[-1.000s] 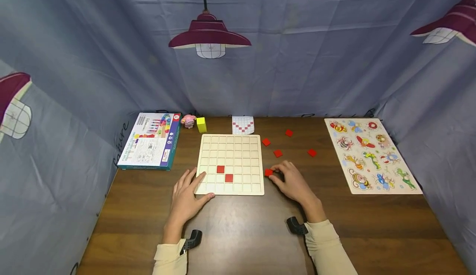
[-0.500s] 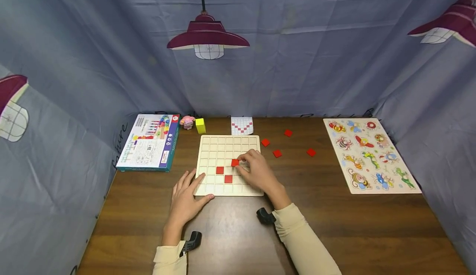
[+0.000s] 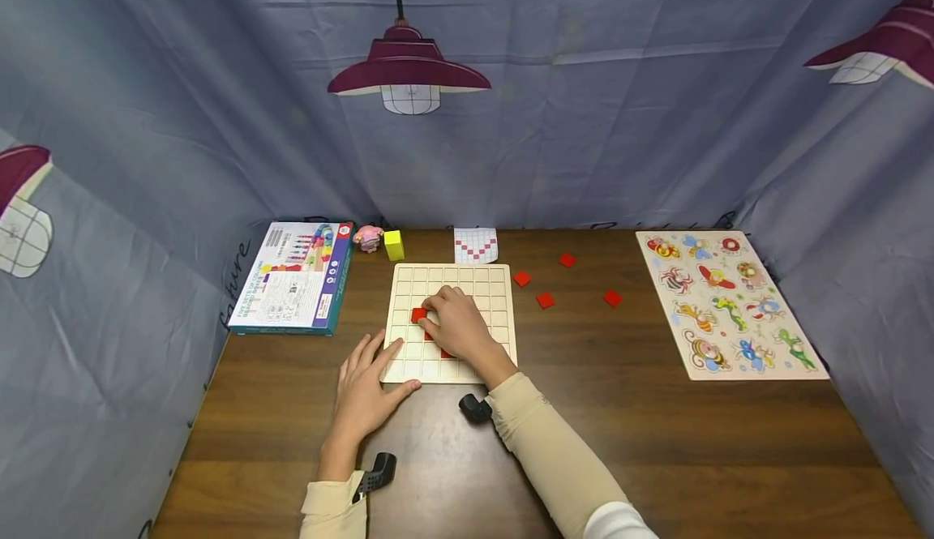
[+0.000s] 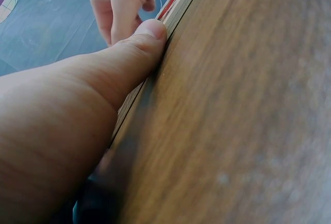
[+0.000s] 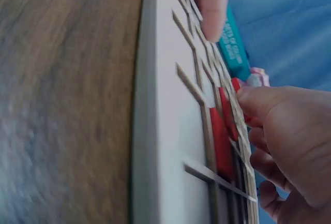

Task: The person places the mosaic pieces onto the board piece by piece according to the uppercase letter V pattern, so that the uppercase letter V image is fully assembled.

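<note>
Two hands on one grid board (image 3: 489,280) mid-table. Left hand (image 3: 367,385) flat, fingers straight, pressing the board's near left corner. Right hand (image 3: 456,324) pinching one red tile (image 3: 418,315) over the board's left part. Four loose red tiles (image 3: 545,300) toward the far right edge.

A blue-grey curtain (image 3: 511,142) printed with maroon lamps (image 3: 409,73) is hanging round the dark wooden bench (image 3: 693,442); light is falling evenly.
</note>
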Action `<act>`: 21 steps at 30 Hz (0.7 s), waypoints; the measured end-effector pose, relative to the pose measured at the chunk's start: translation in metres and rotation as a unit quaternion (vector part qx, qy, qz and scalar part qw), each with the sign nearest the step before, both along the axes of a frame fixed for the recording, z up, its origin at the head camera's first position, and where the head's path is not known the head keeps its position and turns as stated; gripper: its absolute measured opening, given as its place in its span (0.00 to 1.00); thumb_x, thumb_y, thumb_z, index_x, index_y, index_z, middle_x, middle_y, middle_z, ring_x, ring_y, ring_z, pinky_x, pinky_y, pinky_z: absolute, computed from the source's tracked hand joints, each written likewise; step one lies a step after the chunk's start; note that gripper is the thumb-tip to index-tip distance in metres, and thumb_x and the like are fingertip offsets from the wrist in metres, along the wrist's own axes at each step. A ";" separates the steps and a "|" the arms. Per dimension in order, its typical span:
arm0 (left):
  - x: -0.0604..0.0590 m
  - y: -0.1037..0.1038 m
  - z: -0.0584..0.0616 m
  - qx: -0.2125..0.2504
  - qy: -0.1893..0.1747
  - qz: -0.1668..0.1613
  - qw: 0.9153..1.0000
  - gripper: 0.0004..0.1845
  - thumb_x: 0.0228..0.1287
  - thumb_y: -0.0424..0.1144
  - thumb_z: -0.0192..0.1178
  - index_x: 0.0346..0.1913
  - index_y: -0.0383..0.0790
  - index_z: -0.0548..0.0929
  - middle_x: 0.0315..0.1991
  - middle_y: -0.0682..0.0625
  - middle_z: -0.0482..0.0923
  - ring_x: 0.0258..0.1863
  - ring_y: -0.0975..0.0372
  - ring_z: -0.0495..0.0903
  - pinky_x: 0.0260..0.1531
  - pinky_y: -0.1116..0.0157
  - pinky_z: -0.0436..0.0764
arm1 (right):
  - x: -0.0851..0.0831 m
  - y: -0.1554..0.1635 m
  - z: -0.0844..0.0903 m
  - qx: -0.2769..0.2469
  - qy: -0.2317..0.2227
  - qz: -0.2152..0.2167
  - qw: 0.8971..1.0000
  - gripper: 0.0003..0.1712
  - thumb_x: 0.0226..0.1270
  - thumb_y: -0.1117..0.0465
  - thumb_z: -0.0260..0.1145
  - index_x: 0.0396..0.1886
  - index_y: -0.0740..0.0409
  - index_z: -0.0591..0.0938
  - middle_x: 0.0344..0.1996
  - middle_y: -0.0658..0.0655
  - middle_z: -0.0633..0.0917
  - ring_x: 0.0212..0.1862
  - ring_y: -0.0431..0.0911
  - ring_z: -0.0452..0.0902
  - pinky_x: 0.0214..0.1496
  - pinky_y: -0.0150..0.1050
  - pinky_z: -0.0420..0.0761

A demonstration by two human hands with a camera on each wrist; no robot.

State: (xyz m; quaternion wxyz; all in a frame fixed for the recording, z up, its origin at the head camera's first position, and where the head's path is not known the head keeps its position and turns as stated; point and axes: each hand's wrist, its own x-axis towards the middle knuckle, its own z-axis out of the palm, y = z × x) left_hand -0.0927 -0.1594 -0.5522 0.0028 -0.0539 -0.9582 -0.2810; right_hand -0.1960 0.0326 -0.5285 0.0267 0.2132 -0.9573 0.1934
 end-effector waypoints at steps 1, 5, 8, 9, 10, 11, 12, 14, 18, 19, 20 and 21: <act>0.000 0.000 0.000 0.000 0.000 0.001 1.000 0.43 0.56 0.65 0.71 0.74 0.56 0.73 0.79 0.45 0.61 0.80 0.45 0.52 0.73 0.36 0.54 | 0.000 -0.001 -0.001 0.003 -0.001 0.000 1.000 0.17 0.71 0.46 0.67 0.51 0.50 0.87 0.45 0.51 0.84 0.49 0.47 0.78 0.53 0.44 0.79; 0.000 -0.001 0.000 -0.001 -0.006 -0.001 1.000 0.43 0.57 0.65 0.70 0.74 0.56 0.72 0.80 0.46 0.60 0.81 0.46 0.51 0.74 0.36 0.53 | -0.001 -0.005 -0.002 0.007 0.000 -0.005 1.000 0.15 0.71 0.48 0.68 0.50 0.50 0.88 0.45 0.51 0.84 0.48 0.47 0.79 0.54 0.44 0.79; 0.000 -0.001 0.000 -0.001 -0.003 -0.003 1.000 0.43 0.57 0.65 0.70 0.75 0.56 0.72 0.80 0.46 0.60 0.81 0.46 0.51 0.74 0.36 0.53 | -0.001 -0.006 -0.001 0.010 0.008 -0.007 1.000 0.15 0.70 0.48 0.69 0.49 0.50 0.88 0.44 0.50 0.84 0.48 0.48 0.79 0.52 0.44 0.79; 0.000 -0.001 0.000 -0.001 -0.002 -0.003 1.000 0.43 0.57 0.65 0.70 0.74 0.56 0.72 0.80 0.46 0.60 0.81 0.46 0.51 0.74 0.36 0.53 | -0.001 -0.006 -0.001 0.010 0.012 -0.007 1.000 0.15 0.70 0.48 0.69 0.49 0.50 0.88 0.43 0.50 0.84 0.47 0.48 0.79 0.51 0.44 0.79; 0.000 0.000 0.000 -0.001 0.000 -0.003 1.000 0.43 0.57 0.65 0.70 0.74 0.56 0.72 0.79 0.46 0.60 0.81 0.46 0.51 0.74 0.36 0.53 | -0.001 -0.006 0.000 0.012 0.015 -0.008 1.000 0.15 0.69 0.48 0.69 0.48 0.50 0.88 0.43 0.50 0.84 0.47 0.48 0.79 0.51 0.44 0.79; 0.000 0.000 0.000 0.000 0.002 -0.003 1.000 0.43 0.57 0.65 0.70 0.74 0.56 0.72 0.79 0.46 0.61 0.81 0.46 0.51 0.74 0.36 0.54 | -0.001 -0.006 0.000 0.014 0.017 -0.009 1.000 0.15 0.69 0.48 0.70 0.48 0.50 0.88 0.42 0.50 0.85 0.47 0.47 0.79 0.50 0.44 0.79; 0.001 0.000 0.001 0.001 0.004 -0.003 1.000 0.42 0.57 0.64 0.70 0.74 0.56 0.73 0.79 0.45 0.61 0.80 0.46 0.52 0.73 0.36 0.54 | 0.000 -0.008 0.000 0.016 0.016 -0.008 1.000 0.15 0.68 0.48 0.70 0.48 0.51 0.89 0.42 0.50 0.85 0.46 0.48 0.79 0.49 0.44 0.80; 0.002 -0.001 0.001 0.003 0.009 -0.004 1.000 0.42 0.56 0.64 0.71 0.73 0.55 0.74 0.78 0.44 0.62 0.80 0.45 0.53 0.73 0.35 0.55 | 0.000 -0.010 0.001 0.021 0.012 -0.009 1.000 0.15 0.68 0.48 0.70 0.48 0.50 0.89 0.41 0.50 0.85 0.46 0.47 0.80 0.48 0.44 0.80; 0.003 0.000 0.002 0.008 0.010 -0.007 1.000 0.42 0.56 0.63 0.71 0.73 0.54 0.74 0.78 0.44 0.62 0.80 0.45 0.53 0.73 0.35 0.55 | -0.001 -0.012 0.004 0.018 -0.001 -0.015 1.000 0.15 0.67 0.49 0.71 0.47 0.50 0.90 0.41 0.50 0.87 0.45 0.47 0.81 0.50 0.44 0.80; 0.003 -0.001 0.002 0.009 0.009 -0.007 1.000 0.42 0.56 0.63 0.71 0.74 0.54 0.73 0.79 0.44 0.61 0.80 0.45 0.53 0.73 0.35 0.55 | -0.001 -0.012 0.005 0.012 -0.008 -0.017 1.000 0.15 0.67 0.48 0.72 0.47 0.50 0.91 0.41 0.50 0.87 0.45 0.47 0.82 0.50 0.44 0.80; 0.003 -0.001 0.002 0.010 0.006 -0.007 1.000 0.42 0.57 0.63 0.71 0.74 0.55 0.73 0.79 0.45 0.61 0.81 0.46 0.52 0.73 0.36 0.54 | -0.001 -0.011 0.005 0.004 -0.015 -0.017 1.000 0.16 0.67 0.48 0.72 0.48 0.50 0.91 0.41 0.51 0.87 0.45 0.47 0.82 0.51 0.44 0.80; 0.003 -0.001 0.002 0.010 0.004 -0.006 1.000 0.42 0.57 0.63 0.71 0.74 0.55 0.73 0.79 0.45 0.61 0.81 0.46 0.51 0.74 0.36 0.54 | -0.001 -0.010 0.005 -0.007 -0.023 -0.017 1.000 0.16 0.66 0.48 0.72 0.48 0.50 0.91 0.41 0.51 0.88 0.44 0.47 0.82 0.51 0.44 0.80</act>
